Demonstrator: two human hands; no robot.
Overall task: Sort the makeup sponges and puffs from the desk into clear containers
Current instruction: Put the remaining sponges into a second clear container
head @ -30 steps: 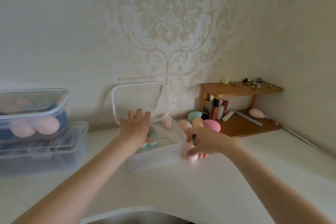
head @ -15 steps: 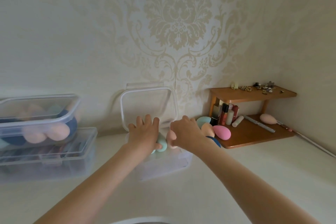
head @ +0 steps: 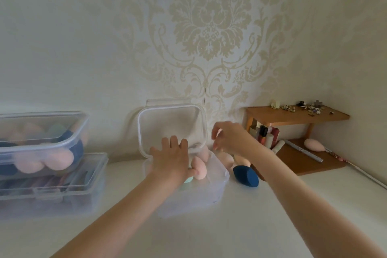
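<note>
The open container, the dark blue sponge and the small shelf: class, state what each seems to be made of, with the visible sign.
Open container: clear, glossy plastic; its contents show through the walls.
Dark blue sponge: probably soft matte foam; no shine.
Small shelf: apparently wood, smooth warm-brown finish.

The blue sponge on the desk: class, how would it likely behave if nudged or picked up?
The blue sponge lies on its rounded side, so it would probably roll. It looks like soft foam, likely light and squashy. Its matte skin suggests an easy grip.
</note>
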